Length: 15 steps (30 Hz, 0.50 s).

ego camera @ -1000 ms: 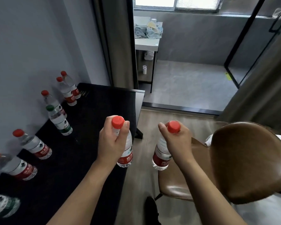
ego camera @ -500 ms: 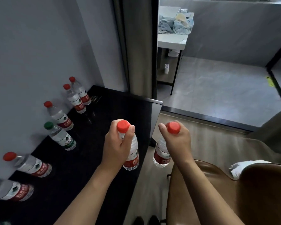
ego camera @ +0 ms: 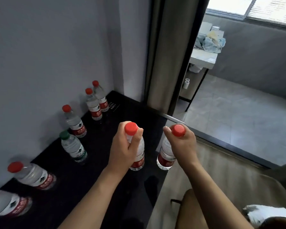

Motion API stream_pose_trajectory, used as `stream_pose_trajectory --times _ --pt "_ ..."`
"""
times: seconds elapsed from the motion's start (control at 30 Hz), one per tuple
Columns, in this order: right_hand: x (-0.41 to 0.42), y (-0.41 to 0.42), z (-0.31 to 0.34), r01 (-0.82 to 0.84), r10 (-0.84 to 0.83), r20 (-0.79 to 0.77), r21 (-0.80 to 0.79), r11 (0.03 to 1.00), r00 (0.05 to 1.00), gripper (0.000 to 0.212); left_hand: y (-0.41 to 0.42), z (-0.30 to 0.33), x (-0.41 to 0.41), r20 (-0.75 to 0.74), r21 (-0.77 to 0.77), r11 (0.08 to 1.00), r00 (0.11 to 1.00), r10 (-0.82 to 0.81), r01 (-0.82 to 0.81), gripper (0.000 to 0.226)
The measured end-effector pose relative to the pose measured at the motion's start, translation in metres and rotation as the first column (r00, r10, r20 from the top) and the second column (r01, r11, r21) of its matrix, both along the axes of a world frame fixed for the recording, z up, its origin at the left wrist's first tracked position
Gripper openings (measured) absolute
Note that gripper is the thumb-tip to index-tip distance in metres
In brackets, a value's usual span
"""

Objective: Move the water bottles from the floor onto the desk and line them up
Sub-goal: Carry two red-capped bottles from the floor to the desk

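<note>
Your left hand point(ego camera: 122, 149) gripped one red-capped bottle point(ego camera: 136, 152) by its neck above the black counter point(ego camera: 106, 162). Your right hand point(ego camera: 182, 144) gripped a second bottle point(ego camera: 165, 156) near the counter's edge. Six bottles stood along the wall point(ego camera: 48, 55), one with a green cap point(ego camera: 64, 134).

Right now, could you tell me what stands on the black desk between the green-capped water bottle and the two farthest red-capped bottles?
In the head view, one upright red-capped clear bottle stands there along the wall.
</note>
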State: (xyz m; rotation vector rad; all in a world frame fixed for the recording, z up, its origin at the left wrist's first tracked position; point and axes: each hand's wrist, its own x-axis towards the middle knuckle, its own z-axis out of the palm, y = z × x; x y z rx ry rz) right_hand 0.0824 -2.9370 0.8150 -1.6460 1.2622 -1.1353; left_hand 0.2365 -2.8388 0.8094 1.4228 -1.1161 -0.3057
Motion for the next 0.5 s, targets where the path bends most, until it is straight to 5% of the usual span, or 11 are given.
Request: stream_pose_trajectory --times 0.5 --pt "0.149 -0.05 -0.02 -0.482 0.478 0.075 0.067 0.873 0.875 0.027 0.011 -0.017 0.066 0.01 0.166 0.934 0.947 0.32 -0.317 0.032"
